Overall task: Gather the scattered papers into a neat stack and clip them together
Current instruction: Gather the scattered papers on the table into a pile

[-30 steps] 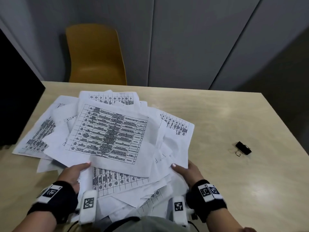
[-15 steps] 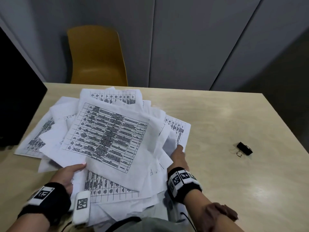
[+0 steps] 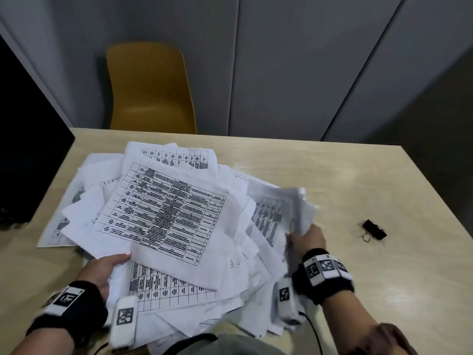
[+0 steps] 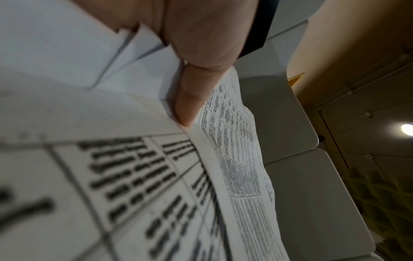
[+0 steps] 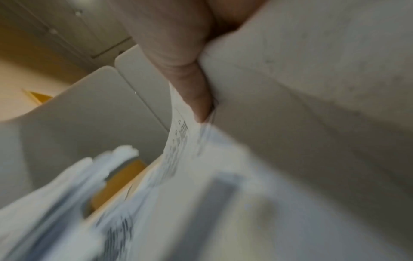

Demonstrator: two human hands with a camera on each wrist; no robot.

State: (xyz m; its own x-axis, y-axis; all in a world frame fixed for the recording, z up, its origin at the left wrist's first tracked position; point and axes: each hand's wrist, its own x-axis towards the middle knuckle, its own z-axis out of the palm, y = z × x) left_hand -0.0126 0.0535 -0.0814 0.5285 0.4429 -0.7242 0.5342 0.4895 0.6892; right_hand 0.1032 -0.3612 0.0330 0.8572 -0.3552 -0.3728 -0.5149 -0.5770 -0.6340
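Observation:
A loose heap of white printed papers covers the left and middle of the wooden table. My left hand grips the heap's near-left edge, its thumb pressed on a sheet with printed tables. My right hand grips the heap's right edge and lifts several sheets, which curl upward and blur. In the right wrist view the thumb pinches those papers. A black binder clip lies on the table to the right of my right hand.
A yellow chair stands behind the table's far edge. A dark monitor sits at the far left. Grey wall panels rise behind. Bare tabletop lies around the clip.
My right hand slid from the heap's near edge to its right side and lifted that edge upward. The left hand kept its hold at the near-left edge.

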